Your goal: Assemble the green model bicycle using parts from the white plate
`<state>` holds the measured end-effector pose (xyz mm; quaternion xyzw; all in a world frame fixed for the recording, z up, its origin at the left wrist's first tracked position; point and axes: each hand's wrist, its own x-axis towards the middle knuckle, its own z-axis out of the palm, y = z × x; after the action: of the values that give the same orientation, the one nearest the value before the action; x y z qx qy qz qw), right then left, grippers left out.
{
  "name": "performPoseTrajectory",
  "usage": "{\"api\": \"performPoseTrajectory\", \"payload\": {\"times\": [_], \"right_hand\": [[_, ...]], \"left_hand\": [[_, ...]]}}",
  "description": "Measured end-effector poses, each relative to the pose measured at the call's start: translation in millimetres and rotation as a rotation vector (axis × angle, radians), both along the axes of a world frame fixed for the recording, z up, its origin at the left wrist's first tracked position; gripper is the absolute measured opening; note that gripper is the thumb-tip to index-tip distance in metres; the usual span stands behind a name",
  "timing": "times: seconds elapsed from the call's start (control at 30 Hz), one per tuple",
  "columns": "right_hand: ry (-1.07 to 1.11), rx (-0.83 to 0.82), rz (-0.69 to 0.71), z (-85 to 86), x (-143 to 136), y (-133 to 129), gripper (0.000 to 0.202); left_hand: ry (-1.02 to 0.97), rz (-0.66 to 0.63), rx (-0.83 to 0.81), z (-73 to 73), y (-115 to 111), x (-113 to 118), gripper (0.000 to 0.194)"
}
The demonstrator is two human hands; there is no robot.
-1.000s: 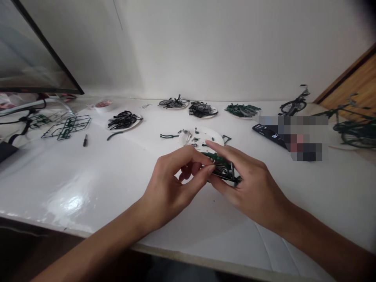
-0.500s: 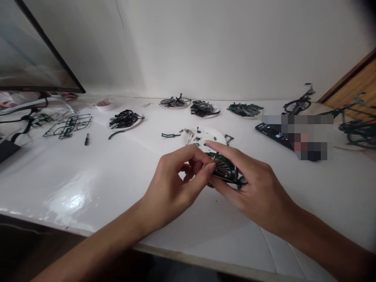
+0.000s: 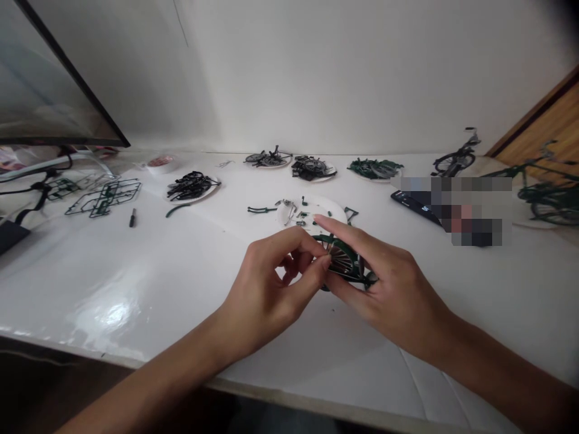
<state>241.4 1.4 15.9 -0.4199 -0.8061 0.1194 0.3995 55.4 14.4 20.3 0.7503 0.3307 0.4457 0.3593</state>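
Both hands meet over a small model bicycle part, a spoked wheel under a dark green fender [image 3: 346,248], in the middle of the view. My right hand [image 3: 384,265] grips it from the right, thumb below and index finger stretched along the top. With thumb and index fingertips closed, my left hand [image 3: 280,277] pinches at the wheel's left side near the spokes; a thin pale piece shows at those fingertips, too small to name. Just beyond the hands lies a white plate [image 3: 337,208] with small green and silver parts. The wheel's left portion is hidden behind my fingers.
Plates of black parts [image 3: 192,185], grey parts [image 3: 312,167] and green parts [image 3: 375,169] line the back. Green part frames [image 3: 106,198] and a small screwdriver [image 3: 132,217] lie left, below a monitor [image 3: 49,90]. A phone [image 3: 416,208] and a green model bicycle [image 3: 549,187] are right.
The camera view has shifted very slightly. Both hands keep their hold on the wheel part, which has barely moved.
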Motion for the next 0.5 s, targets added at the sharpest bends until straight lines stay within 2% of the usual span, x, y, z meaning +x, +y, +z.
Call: {"api": "performPoseTrajectory", "payload": {"times": [0.5], "right_hand": [[-0.057,0.002,-0.006,-0.3,-0.1,-2.6,0.059]], "left_hand": [[-0.070,0.059,-0.102,-1.1,2.5,4.4,0.007]]}}
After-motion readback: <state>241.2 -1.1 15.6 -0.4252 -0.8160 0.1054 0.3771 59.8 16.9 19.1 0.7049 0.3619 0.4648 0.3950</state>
